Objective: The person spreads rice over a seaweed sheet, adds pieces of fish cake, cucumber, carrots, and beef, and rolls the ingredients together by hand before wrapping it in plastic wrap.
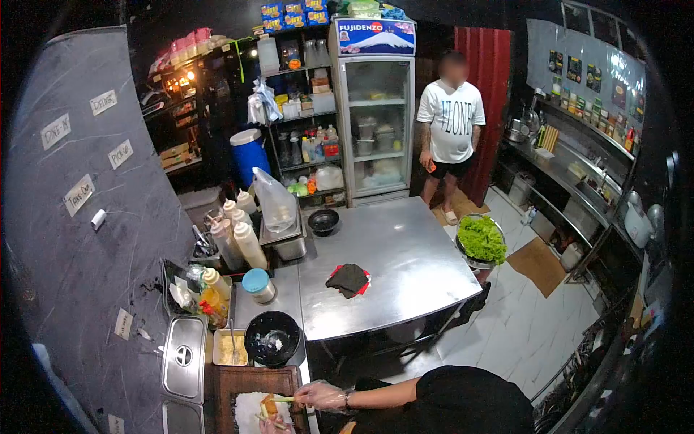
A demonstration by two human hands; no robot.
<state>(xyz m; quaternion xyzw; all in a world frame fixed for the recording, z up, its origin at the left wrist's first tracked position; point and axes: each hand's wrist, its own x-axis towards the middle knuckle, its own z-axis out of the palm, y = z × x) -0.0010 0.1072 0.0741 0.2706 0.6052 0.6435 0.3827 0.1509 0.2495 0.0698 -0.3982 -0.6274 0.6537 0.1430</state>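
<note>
Lower centre-left, my right hand [322, 395] pinches a pale green strip [284, 399] by its end, seemingly so the rest reaches over the rice [246, 409] on the brown tray [224, 377]. My left hand [273, 426] is beside the orange piece [269, 405], perhaps steadying it; its grip I can't tell.

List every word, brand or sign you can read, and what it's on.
"FUJIDENZO": fridge sign
"VLONE", V unclear: shirt
"DELIVER", ending unclear: top note
"DINE-IN": second note
"PICK-UP": third note
"TAKE-OUT", probably: fourth note
Too small or blurred: lower notes, blue boxes, wall packets.
</note>
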